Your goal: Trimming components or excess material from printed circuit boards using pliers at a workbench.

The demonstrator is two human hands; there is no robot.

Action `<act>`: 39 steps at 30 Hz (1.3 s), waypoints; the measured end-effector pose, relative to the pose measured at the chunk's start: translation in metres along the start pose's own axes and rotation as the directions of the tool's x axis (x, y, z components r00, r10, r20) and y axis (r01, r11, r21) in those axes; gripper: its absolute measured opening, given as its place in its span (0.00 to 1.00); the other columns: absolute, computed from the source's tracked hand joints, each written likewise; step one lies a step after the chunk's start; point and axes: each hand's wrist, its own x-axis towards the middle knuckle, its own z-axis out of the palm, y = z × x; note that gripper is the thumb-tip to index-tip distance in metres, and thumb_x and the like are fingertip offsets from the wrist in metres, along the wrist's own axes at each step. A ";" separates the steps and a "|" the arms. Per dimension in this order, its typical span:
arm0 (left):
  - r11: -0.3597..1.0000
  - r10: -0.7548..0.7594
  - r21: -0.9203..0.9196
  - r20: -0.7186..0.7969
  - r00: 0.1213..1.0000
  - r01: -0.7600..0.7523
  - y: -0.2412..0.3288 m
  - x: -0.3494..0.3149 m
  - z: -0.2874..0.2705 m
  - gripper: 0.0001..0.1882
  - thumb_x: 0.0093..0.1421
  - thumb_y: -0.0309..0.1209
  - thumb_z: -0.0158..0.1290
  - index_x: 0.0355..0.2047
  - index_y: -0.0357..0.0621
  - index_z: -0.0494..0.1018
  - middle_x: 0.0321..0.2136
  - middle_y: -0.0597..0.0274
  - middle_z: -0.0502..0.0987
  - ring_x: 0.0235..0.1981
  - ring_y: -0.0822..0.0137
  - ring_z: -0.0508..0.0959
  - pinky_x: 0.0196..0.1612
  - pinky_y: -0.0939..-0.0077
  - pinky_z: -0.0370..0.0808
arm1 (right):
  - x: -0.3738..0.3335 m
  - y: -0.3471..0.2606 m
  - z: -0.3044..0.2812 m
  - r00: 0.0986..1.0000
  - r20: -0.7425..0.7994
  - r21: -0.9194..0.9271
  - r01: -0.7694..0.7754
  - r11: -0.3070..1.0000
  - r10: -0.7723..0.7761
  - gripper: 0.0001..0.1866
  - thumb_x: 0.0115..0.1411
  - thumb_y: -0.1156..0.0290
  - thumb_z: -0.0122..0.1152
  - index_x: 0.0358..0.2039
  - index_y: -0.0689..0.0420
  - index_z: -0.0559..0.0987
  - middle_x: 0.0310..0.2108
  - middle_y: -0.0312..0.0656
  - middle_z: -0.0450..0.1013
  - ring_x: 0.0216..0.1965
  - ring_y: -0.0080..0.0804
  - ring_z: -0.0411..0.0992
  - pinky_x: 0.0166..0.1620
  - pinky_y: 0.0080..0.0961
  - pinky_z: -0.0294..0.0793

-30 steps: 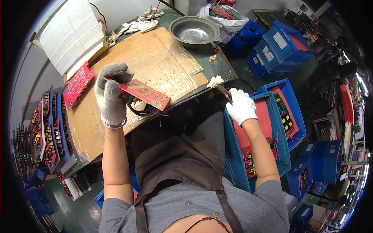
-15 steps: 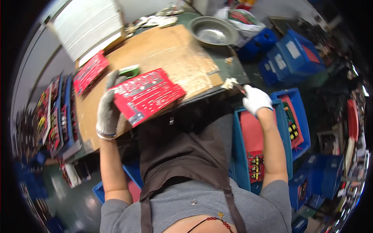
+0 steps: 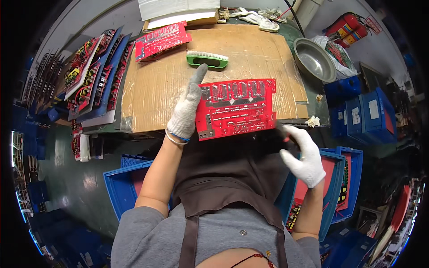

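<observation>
My left hand (image 3: 188, 107), in a white knit glove, holds a red circuit board (image 3: 237, 107) by its left edge, solder side up, above the near edge of a cardboard-covered table (image 3: 152, 89). My right hand (image 3: 303, 154), also gloved, hangs to the right of the board near the table's corner, gripping a small dark tool that is mostly hidden. A green brush with white bristles (image 3: 207, 59) lies on the cardboard just beyond the board.
Another red board (image 3: 161, 40) lies at the far left of the cardboard. Racks of boards (image 3: 89, 76) stand to the left. A metal bowl (image 3: 314, 59) sits at the right. Blue crates (image 3: 346, 183) with boards stand at my right, one (image 3: 127, 187) at my left.
The red board has turned from edge-on to flat, solder side up, and shifted right in front of me. My right hand has dropped slightly from the table's corner.
</observation>
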 end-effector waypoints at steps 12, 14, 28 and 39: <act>0.987 0.083 0.140 -0.013 0.996 -0.081 -0.019 0.009 -0.005 0.37 0.76 0.58 0.34 0.71 0.42 0.61 0.69 0.52 0.66 0.69 0.61 0.64 0.69 0.67 0.62 | 0.060 -0.039 0.029 0.983 0.031 -0.701 0.152 0.697 -0.183 0.33 0.49 0.66 0.73 0.59 0.47 0.78 0.43 0.41 0.74 0.45 0.42 0.72 0.47 0.39 0.70; 0.986 0.089 0.140 -0.014 0.996 -0.087 -0.019 0.009 -0.005 0.37 0.76 0.58 0.34 0.71 0.42 0.62 0.69 0.52 0.66 0.69 0.61 0.65 0.68 0.67 0.63 | 0.066 -0.039 0.031 0.979 0.052 -0.710 0.175 0.683 -0.197 0.33 0.49 0.66 0.73 0.59 0.46 0.78 0.44 0.41 0.74 0.45 0.42 0.72 0.48 0.39 0.69; 0.993 0.074 0.092 -0.004 0.997 -0.073 -0.015 0.007 -0.003 0.36 0.76 0.57 0.35 0.70 0.41 0.63 0.68 0.53 0.66 0.68 0.61 0.66 0.67 0.67 0.63 | 0.096 -0.035 0.023 0.925 0.215 -0.804 0.350 0.481 -0.314 0.33 0.46 0.71 0.73 0.57 0.46 0.78 0.42 0.37 0.74 0.43 0.39 0.72 0.45 0.38 0.68; 0.982 0.115 0.150 0.011 0.993 -0.116 -0.014 0.008 -0.004 0.36 0.76 0.57 0.34 0.70 0.41 0.62 0.69 0.53 0.66 0.67 0.62 0.66 0.68 0.67 0.63 | 0.096 0.003 0.030 0.853 0.139 -0.763 0.416 0.495 -0.503 0.37 0.39 0.72 0.76 0.55 0.45 0.80 0.44 0.34 0.75 0.46 0.37 0.73 0.48 0.37 0.69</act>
